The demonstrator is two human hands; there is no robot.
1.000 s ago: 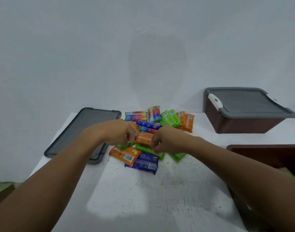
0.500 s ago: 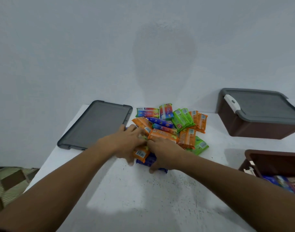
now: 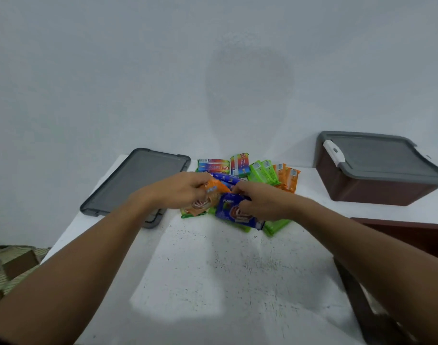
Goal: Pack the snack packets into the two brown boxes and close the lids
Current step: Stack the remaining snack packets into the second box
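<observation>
Several snack packets (image 3: 262, 170) lie in a pile at the back middle of the white table (image 3: 213, 270). My left hand (image 3: 180, 190) is closed around an orange packet (image 3: 208, 197), lifted off the pile. My right hand (image 3: 262, 200) grips a blue packet (image 3: 234, 210), tilted up beside the orange one. A brown box with a grey lid on it (image 3: 377, 168) stands at the back right. A second brown box (image 3: 412, 235) sits open at the right edge, mostly hidden behind my right forearm.
A loose grey lid (image 3: 136, 180) lies flat at the back left, partly over the table's edge. A white wall rises right behind the table. Patterned floor (image 3: 11, 265) shows at the lower left.
Both hands have closed on packets and raised them from the pile: the left took the orange one, the right the blue one. The camera view has shifted slightly.
</observation>
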